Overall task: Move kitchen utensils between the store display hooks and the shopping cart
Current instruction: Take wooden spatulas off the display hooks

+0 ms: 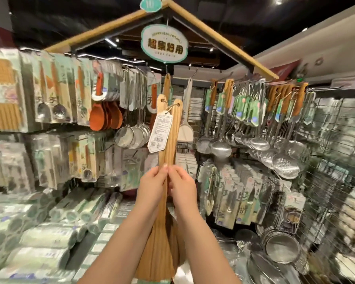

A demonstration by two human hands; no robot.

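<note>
Two long wooden spatulas (171,138) stand upright in front of me, handles up and wide blades low between my forearms. A white paper tag (159,132) hangs by a string from their handle holes. My left hand (152,187) grips the handles from the left and my right hand (182,187) grips them from the right, thumbs meeting at mid-handle. Behind their tops, one more wooden spatula (166,85) hangs on a display hook under the roof-shaped frame. No shopping cart is in view.
Orange rice paddles (106,117), mesh strainers (131,136) and a white spatula (186,128) hang left and behind. Steel ladles and skimmers (254,144) hang on the right beside a wire grid wall (336,160). Packaged goods (39,232) fill the lower shelf.
</note>
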